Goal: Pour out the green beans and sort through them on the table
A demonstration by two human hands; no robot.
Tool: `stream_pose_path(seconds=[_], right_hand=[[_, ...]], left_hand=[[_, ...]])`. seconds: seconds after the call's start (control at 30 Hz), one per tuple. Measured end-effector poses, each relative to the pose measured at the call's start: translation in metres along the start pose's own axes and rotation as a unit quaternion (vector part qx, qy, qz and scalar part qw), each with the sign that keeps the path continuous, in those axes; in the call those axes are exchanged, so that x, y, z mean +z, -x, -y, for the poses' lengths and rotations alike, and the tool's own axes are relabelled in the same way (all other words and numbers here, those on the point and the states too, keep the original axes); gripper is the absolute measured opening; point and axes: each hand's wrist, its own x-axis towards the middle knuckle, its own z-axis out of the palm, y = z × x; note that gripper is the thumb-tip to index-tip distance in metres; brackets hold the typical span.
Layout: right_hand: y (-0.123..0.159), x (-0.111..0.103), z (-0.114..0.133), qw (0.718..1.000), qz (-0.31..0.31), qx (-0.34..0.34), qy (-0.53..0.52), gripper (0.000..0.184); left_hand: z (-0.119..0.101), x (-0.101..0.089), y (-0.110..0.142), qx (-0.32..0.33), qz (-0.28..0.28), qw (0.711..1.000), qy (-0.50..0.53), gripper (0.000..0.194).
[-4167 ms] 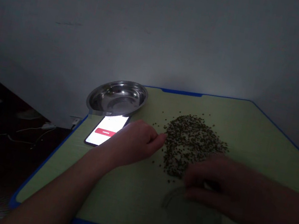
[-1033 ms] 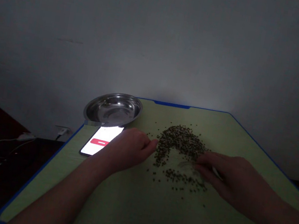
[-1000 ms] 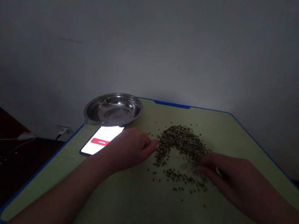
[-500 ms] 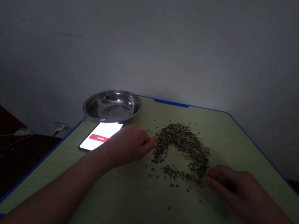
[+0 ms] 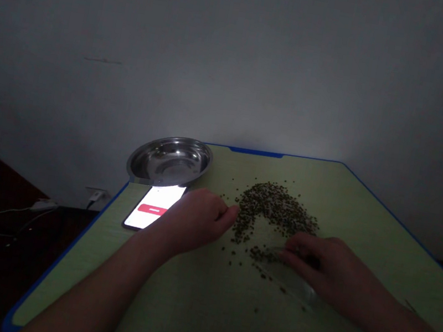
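Note:
Small dark grains (image 5: pixel 278 206), like dried beans or peppercorns, lie in a curved heap with a thinner scatter in front. My left hand (image 5: pixel 207 220) is closed in a loose fist, its thumb at the heap's left edge; whether anything is inside is hidden. At the front right of the heap, my right hand (image 5: pixel 311 261) pinches a clear, see-through thing (image 5: pixel 291 283) held low over the table. Only its faint outline and a shine show, and some grains are at its left edge.
A steel basin (image 5: pixel 171 163) stands at the table's back left corner. Before it lies a phone (image 5: pixel 149 209) with a lit screen, partly covered by my left forearm. The green table (image 5: pixel 190 312) has a blue rim and meets a grey wall. Cables (image 5: pixel 42 206) run at the lower left.
My right hand swept right along the heap's front, then came back left with the clear thing. Front grains have shifted, leaving a bare hollow in the heap. My left hand has stayed in place.

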Motion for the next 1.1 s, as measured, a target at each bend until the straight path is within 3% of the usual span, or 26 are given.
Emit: stream_pose_path(seconds=[0.2,0.43,0.57,1.1], right_hand=[[-0.002,-0.004,-0.001,1.0,0.013,-0.015,0.015,0.028],[0.018,-0.006,-0.02,0.998,0.051,0.02,-0.024,0.036],[0.024,-0.005,-0.02,0.998,0.036,0.016,-0.044,0.035],[0.01,-0.003,-0.012,0.998,0.037,0.048,-0.016,0.034]], left_hand=[[-0.001,0.0,0.0,0.01,-0.012,1.0,-0.009,0.052],[-0.003,-0.001,0.001,0.008,-0.001,1.0,-0.011,0.051],[-0.002,0.0,0.0,0.015,0.007,1.0,-0.01,0.052],[-0.001,0.001,0.0,0.012,0.005,1.0,-0.022,0.053]])
